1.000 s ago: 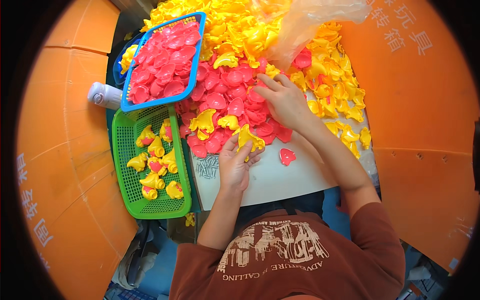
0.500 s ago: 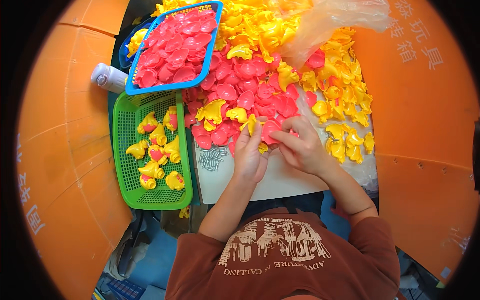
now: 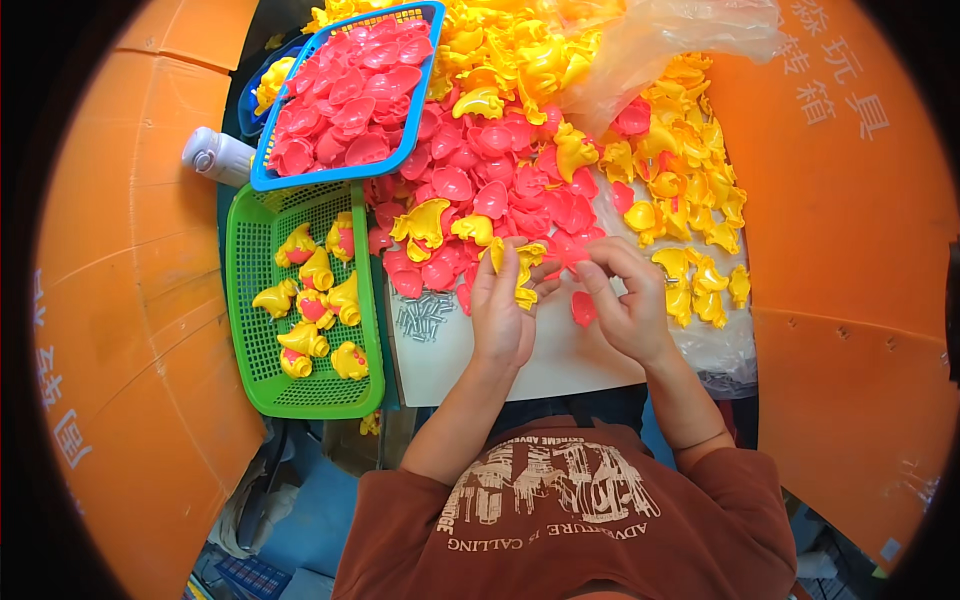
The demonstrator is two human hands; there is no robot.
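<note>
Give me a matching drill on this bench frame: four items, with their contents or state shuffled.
Items:
1. blue basket
2. green basket
3. left hand
4. white bottle

States:
A. lies on its side past the green basket's far end
B. grip on a yellow piece
C. filled with pink shells
D. holds a few yellow-and-pink assembled pieces

Pairs: 1-C, 2-D, 3-B, 4-A
</note>
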